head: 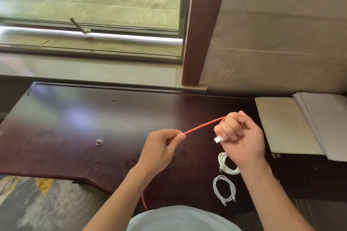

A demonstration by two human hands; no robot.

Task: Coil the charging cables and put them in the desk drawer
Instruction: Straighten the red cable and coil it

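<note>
Red cable ran taut between both hands. Left hand pinched it; right hand gripped its white plug. No writing was readable.

A desk runs below a window, with a sill between them. Above the desk, the left hand sits left of the right hand, and a cable stretches between the two. Two coiled cables lie on the desk near its front edge: one just below the right hand, the other in front of it, nearer the person. A board and a stack of sheets lie at the desk's right end, the sheets rightmost.
</note>
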